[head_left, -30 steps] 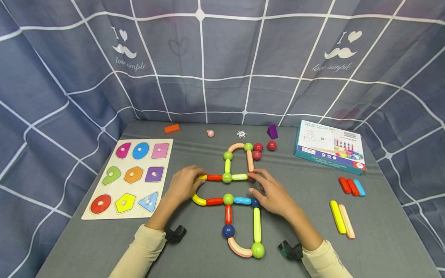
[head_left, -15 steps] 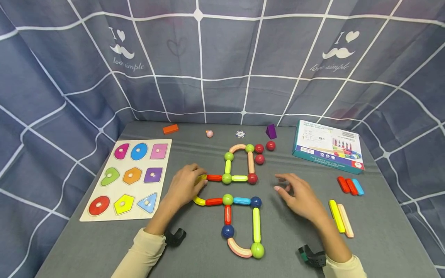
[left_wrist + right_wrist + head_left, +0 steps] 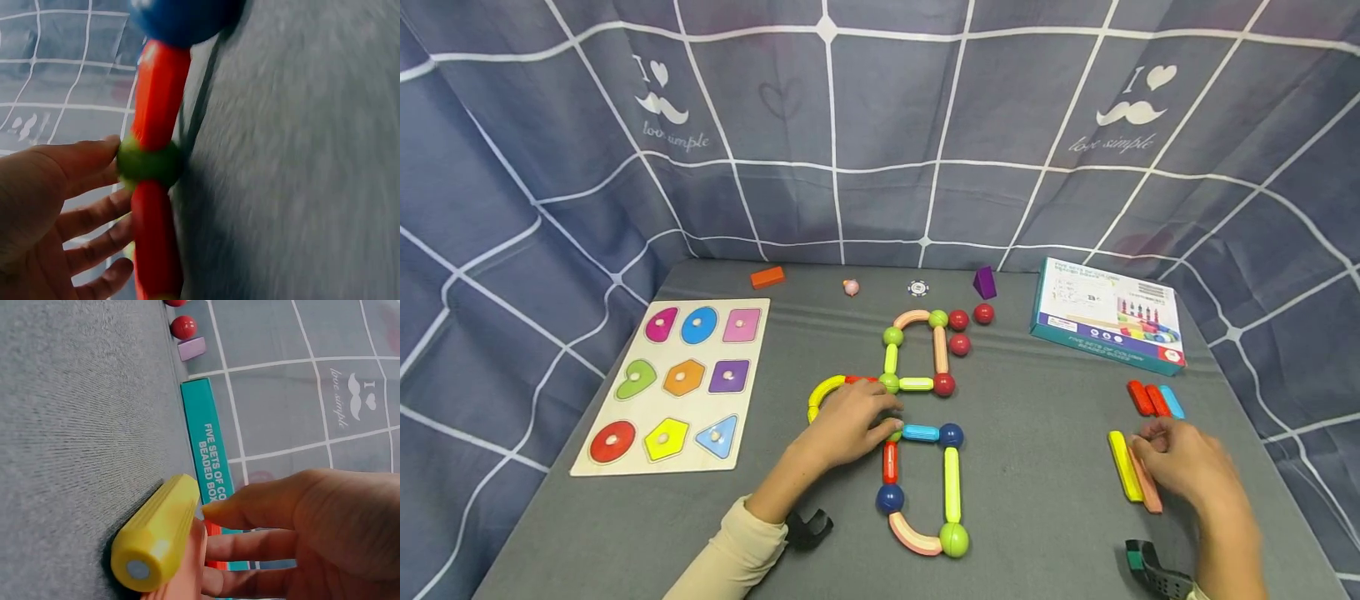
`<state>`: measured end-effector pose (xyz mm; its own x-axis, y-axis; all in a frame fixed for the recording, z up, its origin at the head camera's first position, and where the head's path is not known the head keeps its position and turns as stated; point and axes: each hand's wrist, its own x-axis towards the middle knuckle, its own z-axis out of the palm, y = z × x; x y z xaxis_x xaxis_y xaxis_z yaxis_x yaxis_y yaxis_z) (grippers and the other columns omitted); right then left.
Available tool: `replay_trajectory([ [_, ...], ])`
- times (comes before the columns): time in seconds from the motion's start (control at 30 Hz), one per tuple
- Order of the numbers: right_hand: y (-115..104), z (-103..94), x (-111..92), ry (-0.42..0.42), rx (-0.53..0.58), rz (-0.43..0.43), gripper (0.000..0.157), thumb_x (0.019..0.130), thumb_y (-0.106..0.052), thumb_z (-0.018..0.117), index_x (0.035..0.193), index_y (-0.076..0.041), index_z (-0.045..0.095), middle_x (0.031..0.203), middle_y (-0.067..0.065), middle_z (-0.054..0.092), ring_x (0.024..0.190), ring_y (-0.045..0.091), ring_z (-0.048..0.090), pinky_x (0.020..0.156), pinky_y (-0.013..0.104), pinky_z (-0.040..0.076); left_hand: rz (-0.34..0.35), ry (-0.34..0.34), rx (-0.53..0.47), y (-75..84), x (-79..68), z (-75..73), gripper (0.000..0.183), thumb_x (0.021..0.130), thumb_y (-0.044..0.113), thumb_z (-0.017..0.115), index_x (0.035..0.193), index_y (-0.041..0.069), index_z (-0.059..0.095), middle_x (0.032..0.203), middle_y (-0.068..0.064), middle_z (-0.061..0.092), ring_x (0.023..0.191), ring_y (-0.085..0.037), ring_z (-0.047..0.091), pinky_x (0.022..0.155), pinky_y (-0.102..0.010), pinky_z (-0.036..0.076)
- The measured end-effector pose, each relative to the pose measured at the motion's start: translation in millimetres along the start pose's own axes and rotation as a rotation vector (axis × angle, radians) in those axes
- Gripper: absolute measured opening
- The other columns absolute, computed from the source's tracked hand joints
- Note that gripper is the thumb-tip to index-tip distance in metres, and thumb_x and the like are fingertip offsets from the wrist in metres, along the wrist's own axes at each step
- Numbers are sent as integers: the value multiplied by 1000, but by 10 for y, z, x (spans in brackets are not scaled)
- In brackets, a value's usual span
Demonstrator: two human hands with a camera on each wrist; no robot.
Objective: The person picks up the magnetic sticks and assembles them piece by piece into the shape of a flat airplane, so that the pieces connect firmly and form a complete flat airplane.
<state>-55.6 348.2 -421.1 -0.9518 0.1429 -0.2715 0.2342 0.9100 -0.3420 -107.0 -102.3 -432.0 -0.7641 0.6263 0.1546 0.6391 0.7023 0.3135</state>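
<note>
In the head view my left hand (image 3: pixel 850 421) lies over the middle of a figure built from magnetic sticks and balls. Its thumb touches a green ball (image 3: pixel 149 164) joining two short red sticks (image 3: pixel 156 240), fingers spread behind. A curved yellow stick (image 3: pixel 818 393) shows left of that hand. At the right, my right hand (image 3: pixel 1183 458) pinches a straight peach stick (image 3: pixel 1146 483) near its far end. Beside it lies a long yellow stick (image 3: pixel 156 534). The figure's lower loop includes a blue stick (image 3: pixel 921 433), navy ball (image 3: pixel 951 435) and long lime stick (image 3: pixel 952 483).
A shape puzzle board (image 3: pixel 673 387) lies at left, a teal-edged box (image 3: pixel 1108 317) back right. Short red sticks (image 3: pixel 1141 398) and a light blue stick (image 3: pixel 1172 402) lie below the box. Loose red balls (image 3: pixel 983 313), a purple prism (image 3: pixel 985 283) and an orange block (image 3: pixel 767 277) sit farther back.
My right hand has left the red corner ball and moved right to the peach stick. My left hand has moved right from the curved yellow sticks to the lower green ball.
</note>
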Motion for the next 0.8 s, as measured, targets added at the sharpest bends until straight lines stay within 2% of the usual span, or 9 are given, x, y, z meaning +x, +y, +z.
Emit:
replay_trajectory([
  [0.1,-2,21,-34,-41,16,-12,36,89,-37,59,101,-3,61,81,2,61,71,19,54,58,35,35,12,-35,1,68,62,66,26,88,38,66,105,19,72,97,6,64,87,-12,55,77,-33,45],
  [0.2,-33,57,-53,-46,23,-18,27,89,-32,58,99,-6,59,75,-1,60,66,16,53,57,32,35,32,-69,19,132,112,132,27,89,40,65,104,19,72,95,7,64,84,-11,55,75,-33,44],
  [0.3,-103,92,-29,-10,17,-26,23,90,-27,55,99,-6,58,74,-1,59,64,16,53,55,32,36,43,-89,42,179,127,172,27,88,42,66,101,20,72,91,9,63,80,-10,55,73,-32,43],
  [0.37,-197,112,3,68,13,-60,24,91,-25,54,102,-4,58,75,2,58,65,19,53,54,34,36,42,-91,50,193,127,187,27,87,43,67,100,19,72,89,9,63,78,-10,54,72,-32,42],
  [0.43,-334,151,34,209,18,-149,21,91,-21,57,102,-3,60,81,6,59,71,25,55,56,40,38,39,-89,53,192,125,198,28,86,43,67,100,20,72,89,9,63,79,-10,55,74,-32,43],
  [0.53,-590,262,97,405,53,-353,17,90,-14,63,103,-3,64,87,10,61,77,28,56,61,46,40,33,-90,56,190,126,213,28,86,44,67,100,20,72,90,9,63,83,-12,56,76,-33,44],
  [0.6,-777,370,154,464,81,-492,16,89,-12,65,103,-4,66,90,9,61,77,26,56,64,46,41,26,-92,59,198,122,214,29,87,44,66,101,20,72,90,9,63,85,-12,56,77,-34,44],
  [0.7,-1065,556,246,410,134,-623,19,90,-15,65,107,-5,68,90,2,60,74,16,54,65,40,42,15,-95,62,208,103,202,29,87,44,65,102,19,71,90,8,62,86,-13,56,77,-34,45],
  [0.8,-1316,718,327,302,174,-651,21,90,-20,66,107,-8,68,91,-2,61,78,13,55,69,38,44,9,-94,64,217,95,195,29,87,44,66,102,19,71,90,8,62,85,-13,55,77,-34,45],
])
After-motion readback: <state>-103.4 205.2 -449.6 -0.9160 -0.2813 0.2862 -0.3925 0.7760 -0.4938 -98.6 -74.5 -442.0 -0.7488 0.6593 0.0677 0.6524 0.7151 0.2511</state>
